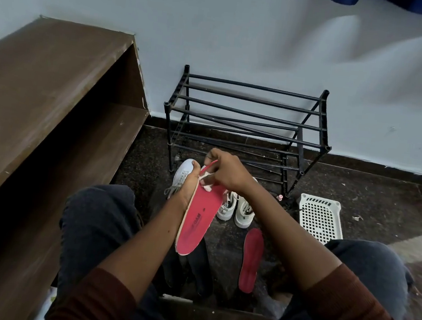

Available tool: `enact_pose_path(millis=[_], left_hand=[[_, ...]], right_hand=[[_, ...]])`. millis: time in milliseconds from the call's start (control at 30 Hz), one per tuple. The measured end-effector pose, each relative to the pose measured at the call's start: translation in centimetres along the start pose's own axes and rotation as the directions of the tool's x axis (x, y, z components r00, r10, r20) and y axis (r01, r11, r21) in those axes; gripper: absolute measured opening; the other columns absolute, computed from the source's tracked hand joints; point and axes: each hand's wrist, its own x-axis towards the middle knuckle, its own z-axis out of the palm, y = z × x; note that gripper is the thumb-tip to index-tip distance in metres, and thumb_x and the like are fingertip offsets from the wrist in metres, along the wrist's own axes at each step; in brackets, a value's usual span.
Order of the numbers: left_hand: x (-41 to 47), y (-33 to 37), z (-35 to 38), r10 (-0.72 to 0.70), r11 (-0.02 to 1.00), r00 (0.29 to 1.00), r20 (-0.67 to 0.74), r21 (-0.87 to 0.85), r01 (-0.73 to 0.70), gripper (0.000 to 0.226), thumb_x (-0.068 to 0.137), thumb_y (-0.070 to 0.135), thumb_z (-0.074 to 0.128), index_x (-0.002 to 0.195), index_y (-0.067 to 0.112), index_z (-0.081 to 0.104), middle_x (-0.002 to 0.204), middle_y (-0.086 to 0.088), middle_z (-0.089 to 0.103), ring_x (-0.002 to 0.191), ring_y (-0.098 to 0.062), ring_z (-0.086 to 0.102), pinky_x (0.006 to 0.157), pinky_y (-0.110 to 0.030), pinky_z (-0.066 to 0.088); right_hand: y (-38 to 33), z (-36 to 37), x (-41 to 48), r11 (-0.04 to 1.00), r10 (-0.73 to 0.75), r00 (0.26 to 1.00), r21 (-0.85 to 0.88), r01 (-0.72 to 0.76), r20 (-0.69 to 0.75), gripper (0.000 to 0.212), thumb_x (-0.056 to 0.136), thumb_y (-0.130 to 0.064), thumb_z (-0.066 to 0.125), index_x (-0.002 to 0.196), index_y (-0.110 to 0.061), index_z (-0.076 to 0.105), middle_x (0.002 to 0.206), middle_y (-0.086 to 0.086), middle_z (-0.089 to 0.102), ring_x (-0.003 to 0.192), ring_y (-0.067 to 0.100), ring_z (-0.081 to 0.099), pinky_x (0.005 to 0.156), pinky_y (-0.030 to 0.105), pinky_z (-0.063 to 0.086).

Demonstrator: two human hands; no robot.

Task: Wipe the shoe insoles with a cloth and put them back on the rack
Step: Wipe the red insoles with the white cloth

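Insoles first: the red insole (198,219) being cleaned is up in the air between the person's knees, printed side up. It looks mid-wipe as far as I can judge.

Going from the left, there's a brown wooden shelf unit (53,105) against the wall. Next is the left hand (188,186), curled along the insole's left edge and propping it from underneath. The right hand (227,172) is bunched around a small white cloth (205,184) and presses it onto the toe end. So both hands are busy and neither is spread wide.

One white sneaker (183,171) sits on the floor behind the left hand, and a white pair (243,213) sits below the right wrist. A second red insole (251,260) lies flat on the floor just right of the held one. I can't tell whether that one's been wiped or not.

The black rack (245,127) stands against the wall behind the hands. Neither insole is on it, so the putting-back part isn't done yet. My guess is roughly halfway at best.

Right of the shoes is a white plastic basket (321,217). The floor (384,200) is dark speckled stone with little bits of debris on it. The wall (245,32) is pale blue, and some blue fabric (401,4) pokes in at the top right corner.
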Motion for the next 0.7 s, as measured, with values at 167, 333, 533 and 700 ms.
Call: enact_pose_path(millis=[167,333,533,700], left_hand=[[-0.4,0.2,0.8,-0.007,1.000,0.998,0.060,-0.017,0.008,0.068,0.094,0.065,0.012,0.107,0.015,0.057,0.078,-0.008,0.071,0.069,-0.020,0.069,0.064,-0.027,0.056],[-1.3,-0.1,0.9,-0.027,0.999,0.987,0.155,0.034,0.022,0.056,0.086,0.060,0.042,0.096,0.012,0.069,0.079,-0.007,0.069,0.060,-0.023,0.063,0.060,-0.029,0.050],[-1.1,-0.1,0.6,0.018,0.999,0.998,0.063,-0.040,-0.016,0.063,0.096,0.053,0.031,0.084,0.012,0.077,0.074,-0.008,0.070,0.060,-0.022,0.065,0.063,-0.029,0.051],[-0.8,0.4,0.6,0.068,0.997,0.998,0.014,-0.044,-0.068,0.069,0.100,0.044,0.026,0.063,0.014,0.077,0.065,-0.003,0.070,0.057,-0.016,0.067,0.064,-0.028,0.051]], right_hand=[[0.9,0.6,0.5,0.998,0.059,0.966,-0.002,-0.062,-0.250,0.033,0.066,-0.001,0.075,0.083,-0.011,0.049,0.080,0.007,0.064,0.073,0.021,0.058,0.062,0.027,0.043],[3.1,-0.1,1.1,0.977,0.036,0.888,-0.169,-0.127,-0.459,0.021,0.076,0.001,0.059,0.089,-0.008,0.045,0.083,0.019,0.061,0.076,0.035,0.057,0.065,0.043,0.050],[2.5,0.3,0.6,0.976,0.082,0.930,-0.159,-0.147,-0.359,0.025,0.071,0.001,0.063,0.090,-0.008,0.050,0.087,0.018,0.063,0.077,0.032,0.059,0.064,0.039,0.051],[0.9,1.0,-0.4,0.983,0.102,0.985,-0.139,-0.122,-0.140,0.031,0.061,-0.001,0.073,0.082,-0.009,0.051,0.080,0.010,0.062,0.068,0.025,0.060,0.057,0.035,0.051]])
